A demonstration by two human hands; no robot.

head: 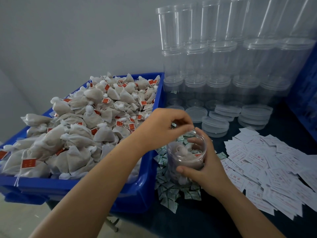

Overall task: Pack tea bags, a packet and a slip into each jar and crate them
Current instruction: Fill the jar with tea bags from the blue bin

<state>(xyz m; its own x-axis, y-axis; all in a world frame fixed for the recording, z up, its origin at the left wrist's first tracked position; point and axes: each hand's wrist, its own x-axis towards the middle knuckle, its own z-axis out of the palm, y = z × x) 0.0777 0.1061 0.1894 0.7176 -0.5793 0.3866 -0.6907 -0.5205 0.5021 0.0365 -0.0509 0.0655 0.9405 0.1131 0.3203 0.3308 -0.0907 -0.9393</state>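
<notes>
My right hand grips a clear jar tilted toward me, with several tea bags inside it. Above the jar's mouth hovers my left hand, its fingers curled and pinching something small that I cannot make out. A blue crate on the left is heaped with tea bags bearing red tags. Small green-and-white packets lie scattered under and around the jar. White slips with red print spread across the dark table on the right.
Stacks of empty clear jars stand at the back against the wall. Clear lids lie in low piles in front of them. A blue wall or crate side rises at the right edge.
</notes>
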